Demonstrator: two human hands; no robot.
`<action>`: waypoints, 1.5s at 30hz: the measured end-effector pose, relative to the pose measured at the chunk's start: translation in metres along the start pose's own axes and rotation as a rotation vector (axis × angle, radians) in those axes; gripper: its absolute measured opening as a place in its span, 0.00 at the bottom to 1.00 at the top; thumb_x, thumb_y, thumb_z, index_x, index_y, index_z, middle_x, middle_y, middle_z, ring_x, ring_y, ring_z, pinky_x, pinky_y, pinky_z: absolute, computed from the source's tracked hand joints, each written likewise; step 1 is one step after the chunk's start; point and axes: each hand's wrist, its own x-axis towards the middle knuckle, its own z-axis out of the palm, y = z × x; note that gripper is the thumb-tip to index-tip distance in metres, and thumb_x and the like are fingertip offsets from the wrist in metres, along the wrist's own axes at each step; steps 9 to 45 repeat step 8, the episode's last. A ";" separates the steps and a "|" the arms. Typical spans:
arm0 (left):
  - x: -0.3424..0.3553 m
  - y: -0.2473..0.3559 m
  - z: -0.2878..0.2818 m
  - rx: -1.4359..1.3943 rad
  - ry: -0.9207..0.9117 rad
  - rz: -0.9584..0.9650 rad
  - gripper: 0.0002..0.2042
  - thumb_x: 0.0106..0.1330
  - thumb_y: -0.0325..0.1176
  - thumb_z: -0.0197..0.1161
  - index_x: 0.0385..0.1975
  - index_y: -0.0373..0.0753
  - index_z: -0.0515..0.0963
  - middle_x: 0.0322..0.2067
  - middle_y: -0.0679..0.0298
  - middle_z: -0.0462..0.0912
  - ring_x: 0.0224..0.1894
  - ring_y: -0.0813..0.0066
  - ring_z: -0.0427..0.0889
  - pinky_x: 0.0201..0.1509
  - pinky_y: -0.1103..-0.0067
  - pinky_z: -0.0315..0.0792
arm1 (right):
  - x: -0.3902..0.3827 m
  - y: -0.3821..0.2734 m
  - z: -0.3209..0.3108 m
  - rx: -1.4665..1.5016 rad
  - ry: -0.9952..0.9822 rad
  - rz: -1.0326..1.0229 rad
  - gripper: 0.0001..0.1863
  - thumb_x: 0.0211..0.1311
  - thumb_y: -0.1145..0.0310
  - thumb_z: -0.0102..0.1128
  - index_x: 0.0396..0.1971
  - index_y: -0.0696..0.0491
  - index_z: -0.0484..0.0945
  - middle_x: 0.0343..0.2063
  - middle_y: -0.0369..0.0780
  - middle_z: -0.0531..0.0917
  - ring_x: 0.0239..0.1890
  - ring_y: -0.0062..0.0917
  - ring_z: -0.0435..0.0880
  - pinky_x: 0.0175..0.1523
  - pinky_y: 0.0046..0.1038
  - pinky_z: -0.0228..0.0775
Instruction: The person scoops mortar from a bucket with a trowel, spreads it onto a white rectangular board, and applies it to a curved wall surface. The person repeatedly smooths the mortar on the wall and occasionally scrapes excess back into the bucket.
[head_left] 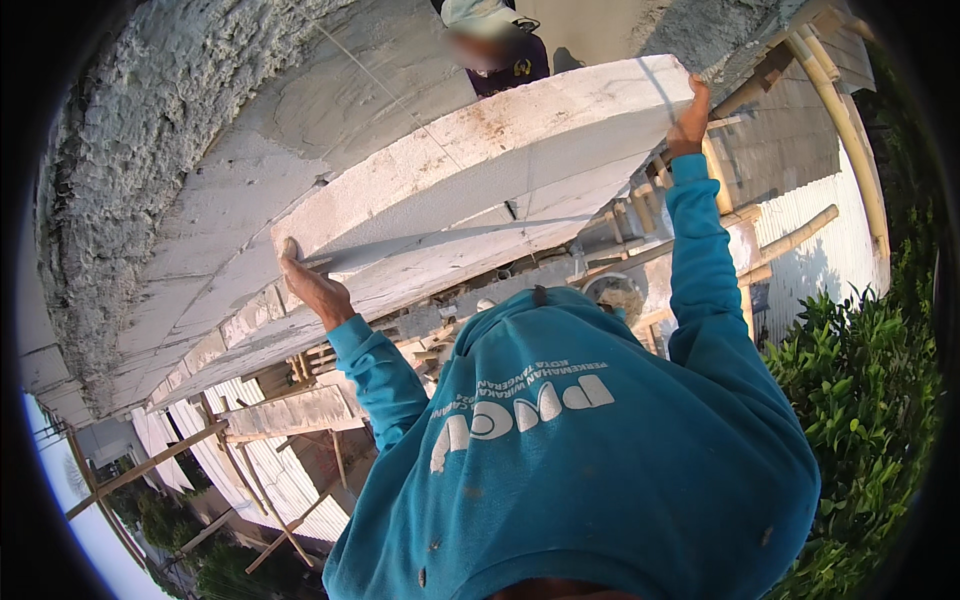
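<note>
A long white aerated concrete block [500, 140] spans the space in front of me, with its right end higher in view. My left hand [318, 288] grips the block's left end, with the thumb up against its end face. Around the far right corner close the fingers of my right hand [690, 122]. Below and beyond the block runs the pale block wall [250, 210], parts of it smeared with grey mortar. Whether the block rests on the wall or hangs just above it, I cannot tell. Teal sleeves cover both my arms.
Across the wall stands another person [500, 55] in a cap and dark shirt. A thin string [370, 75] stretches over the wall. Bamboo poles [800, 235], planks and a round bucket [615, 292] lie below. Corrugated sheets [825, 245] and green bushes [850, 400] are at the right.
</note>
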 end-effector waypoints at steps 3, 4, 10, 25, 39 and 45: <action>0.005 -0.005 -0.004 0.044 -0.003 0.020 0.27 0.61 0.45 0.59 0.55 0.33 0.73 0.56 0.56 0.73 0.60 0.64 0.68 0.65 0.68 0.56 | -0.012 -0.010 0.006 -0.028 -0.068 0.077 0.27 0.59 0.48 0.56 0.50 0.54 0.77 0.46 0.37 0.78 0.48 0.26 0.76 0.56 0.28 0.66; 0.006 -0.003 -0.007 0.086 -0.010 0.013 0.28 0.59 0.48 0.59 0.57 0.37 0.72 0.56 0.59 0.72 0.58 0.64 0.69 0.61 0.66 0.59 | -0.014 -0.012 0.007 -0.047 -0.108 0.083 0.28 0.59 0.47 0.55 0.51 0.54 0.76 0.47 0.38 0.78 0.49 0.27 0.76 0.56 0.27 0.66; 0.003 -0.003 -0.004 0.069 -0.007 0.017 0.27 0.62 0.46 0.59 0.55 0.33 0.75 0.58 0.56 0.73 0.63 0.65 0.66 0.71 0.71 0.50 | -0.034 -0.037 0.015 -0.102 -0.298 0.164 0.31 0.61 0.45 0.52 0.55 0.54 0.74 0.54 0.41 0.77 0.57 0.29 0.74 0.62 0.28 0.64; 0.003 -0.003 -0.004 0.069 -0.007 0.017 0.27 0.62 0.46 0.59 0.55 0.33 0.75 0.58 0.56 0.73 0.63 0.65 0.66 0.71 0.71 0.50 | -0.034 -0.037 0.015 -0.102 -0.298 0.164 0.31 0.61 0.45 0.52 0.55 0.54 0.74 0.54 0.41 0.77 0.57 0.29 0.74 0.62 0.28 0.64; 0.003 -0.003 -0.004 0.069 -0.007 0.017 0.27 0.62 0.46 0.59 0.55 0.33 0.75 0.58 0.56 0.73 0.63 0.65 0.66 0.71 0.71 0.50 | -0.034 -0.037 0.015 -0.102 -0.298 0.164 0.31 0.61 0.45 0.52 0.55 0.54 0.74 0.54 0.41 0.77 0.57 0.29 0.74 0.62 0.28 0.64; 0.003 -0.003 -0.004 0.069 -0.007 0.017 0.27 0.62 0.46 0.59 0.55 0.33 0.75 0.58 0.56 0.73 0.63 0.65 0.66 0.71 0.71 0.50 | -0.034 -0.037 0.015 -0.102 -0.298 0.164 0.31 0.61 0.45 0.52 0.55 0.54 0.74 0.54 0.41 0.77 0.57 0.29 0.74 0.62 0.28 0.64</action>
